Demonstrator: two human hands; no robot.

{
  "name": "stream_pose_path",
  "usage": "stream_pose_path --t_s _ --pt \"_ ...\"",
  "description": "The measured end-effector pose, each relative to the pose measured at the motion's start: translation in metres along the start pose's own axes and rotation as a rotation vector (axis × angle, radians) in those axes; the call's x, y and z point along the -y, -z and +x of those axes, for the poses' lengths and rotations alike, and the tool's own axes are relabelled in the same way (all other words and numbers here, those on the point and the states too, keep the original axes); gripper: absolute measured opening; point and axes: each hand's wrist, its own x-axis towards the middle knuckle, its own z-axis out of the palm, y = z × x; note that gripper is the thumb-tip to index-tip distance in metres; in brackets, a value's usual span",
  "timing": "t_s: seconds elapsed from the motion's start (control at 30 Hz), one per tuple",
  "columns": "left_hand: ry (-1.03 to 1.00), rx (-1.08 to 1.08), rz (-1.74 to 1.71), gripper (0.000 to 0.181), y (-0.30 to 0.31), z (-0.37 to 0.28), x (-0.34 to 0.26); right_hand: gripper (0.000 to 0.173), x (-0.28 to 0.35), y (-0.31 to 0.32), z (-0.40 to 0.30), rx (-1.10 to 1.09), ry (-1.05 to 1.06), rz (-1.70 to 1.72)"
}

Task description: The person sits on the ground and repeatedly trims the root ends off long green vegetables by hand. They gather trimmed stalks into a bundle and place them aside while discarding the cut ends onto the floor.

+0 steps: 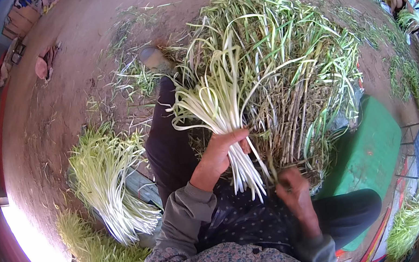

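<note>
My left hand [221, 153] is wrapped around a bunch of blanched allium shoots [225, 103], likely young garlic. Their pale leaves fan out above the thumb, and the white stem ends hang over my dark polka-dotted apron [224, 223]. One stalk splays away from the bunch towards the right. Beside the stem ends is my right hand [295, 189], blurred, with its fingers curled. A thin yellowish strip [272, 166] runs close to its fingertips; whether they grip it is unclear. Just beyond my lap lies a big heap of untrimmed shoots [283, 78] with brown, soiled stalks.
On my left, a neat pile of pale shoots [116, 191] rests on a board, with another pile [101, 255] nearer. A green plastic tub [375, 162] stands at my right leg. Another person [411, 0] sits at the far right by more shoots. Leaf scraps litter the dirt floor [77, 98].
</note>
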Motion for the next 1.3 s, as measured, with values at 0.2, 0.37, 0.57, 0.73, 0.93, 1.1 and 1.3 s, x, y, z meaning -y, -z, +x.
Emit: stream_pose_path --t_s 0.2,0.37,0.57,0.73,0.93,1.1,1.3 --pt "-0.037 -0.036 0.047 0.012 0.001 -0.003 -0.002 0.023 0.006 0.023 0.000 -0.026 -0.072 -0.271" --pt "-0.095 0.000 0.218 0.014 -0.006 -0.011 -0.002 0.034 0.063 0.013 0.094 0.049 -0.189 0.382" --pt "-0.102 -0.038 0.164 0.019 0.010 -0.011 -0.008 0.021 0.028 -0.012 0.064 0.216 -0.196 0.422" --pt "-0.072 0.003 0.100 0.021 0.027 -0.011 -0.011 0.014 -0.015 0.007 -0.010 0.074 -0.159 -0.362" --pt "-0.079 0.040 0.082 0.019 0.028 -0.009 -0.015 0.014 0.011 0.013 0.022 -0.134 -0.130 -0.147" --pt "-0.060 0.058 0.135 0.019 0.023 -0.009 -0.018 0.018 0.034 -0.036 0.082 0.004 0.151 0.329" --pt "-0.055 -0.018 0.154 0.025 0.014 -0.015 -0.004 0.013 0.020 -0.051 0.075 -0.012 -0.056 0.680"
